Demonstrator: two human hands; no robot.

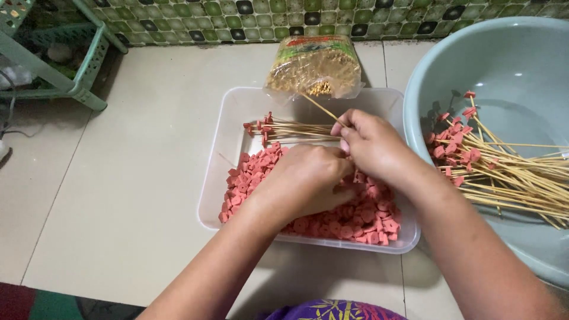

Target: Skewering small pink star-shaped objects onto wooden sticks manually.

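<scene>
A clear plastic tray (214, 178) on the tiled floor holds a heap of small pink sausage pieces (249, 175). My left hand (302, 178) rests over the heap, fingers curled, apparently pinching a piece against my right hand. My right hand (370, 142) grips a thin bamboo skewer (320, 108) that points up and left. A few skewers with pink pieces on their tips (278, 129) lie across the tray's far side.
A pale green basin (521, 53) at the right holds several tipped skewers (504, 172). A plastic bag of bamboo skewers (314, 65) leans on the tray's far rim. A green plastic rack (65, 65) stands at the upper left. A mosaic tile wall runs along the top.
</scene>
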